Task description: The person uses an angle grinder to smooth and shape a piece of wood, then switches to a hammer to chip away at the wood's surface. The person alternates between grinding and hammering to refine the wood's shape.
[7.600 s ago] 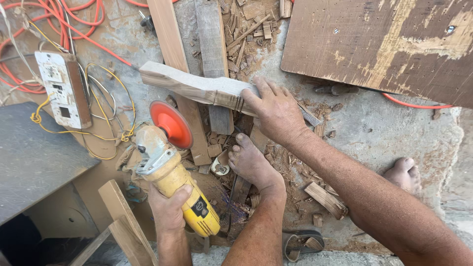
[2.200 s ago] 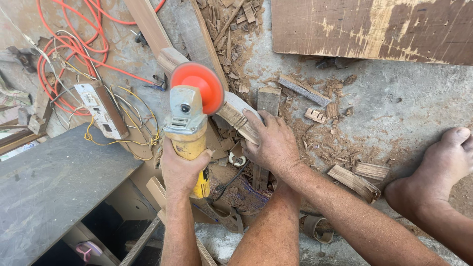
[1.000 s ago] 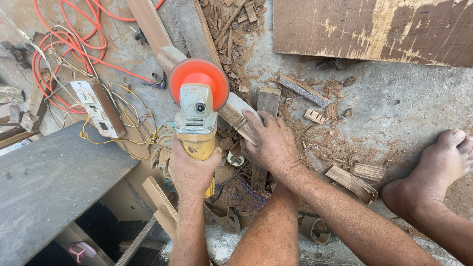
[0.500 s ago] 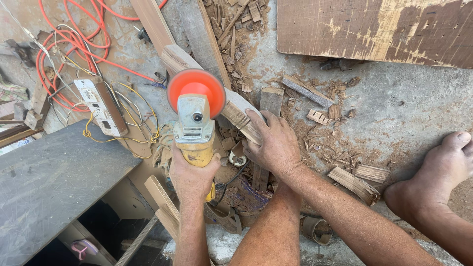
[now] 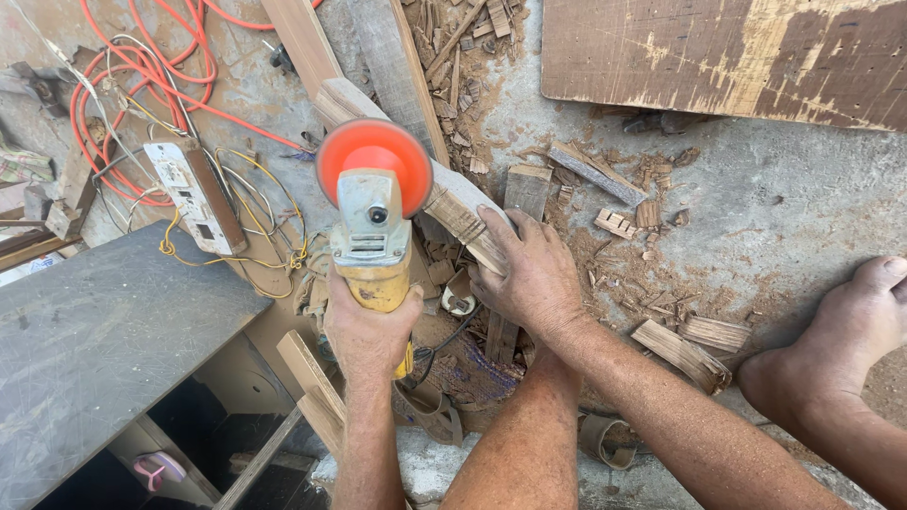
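Gripping the yellow body of an angle grinder (image 5: 375,241), the left hand (image 5: 368,326) is wrapped tightly around it, its orange disc (image 5: 374,168) lying over a carved wooden piece (image 5: 444,194). The right hand (image 5: 529,279) presses flat, fingers spread, on that piece's lower end, on the concrete floor (image 5: 756,217) among wood offcuts (image 5: 680,349)

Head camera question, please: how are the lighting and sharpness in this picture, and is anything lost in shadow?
Head view: even daylight, soft shadows, no glare; the left hand on the yellow grinder and the right hand on the wood piece are sharp; only the recess under the grey board is dark.
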